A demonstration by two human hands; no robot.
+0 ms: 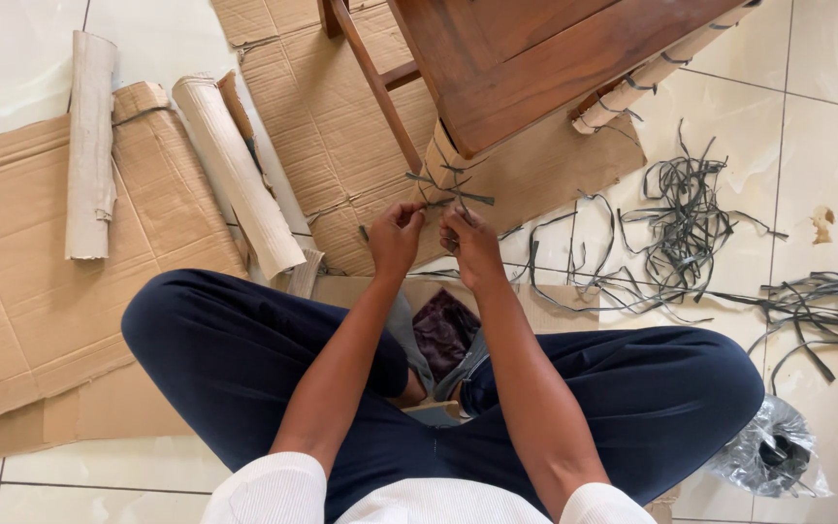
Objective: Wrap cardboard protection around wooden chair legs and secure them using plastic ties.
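Observation:
I sit cross-legged on a tiled floor in front of a brown wooden table [526, 58]. Its near leg is wrapped in corrugated cardboard [443, 160] and bound with a grey plastic strap [450, 189]. My left hand [395, 236] and my right hand [469, 243] are side by side at the base of that wrapped leg. Both pinch the ends of the strap, whose loose tips stick out to either side. A second wrapped leg [652, 73] shows at the upper right, tied with straps too.
Two cardboard rolls [89, 146] [240, 175] lie on flat cardboard sheets [21, 272] at the left. A tangle of grey straps [681, 233] spreads over the tiles at the right. A clear plastic bag [773, 451] sits by my right knee.

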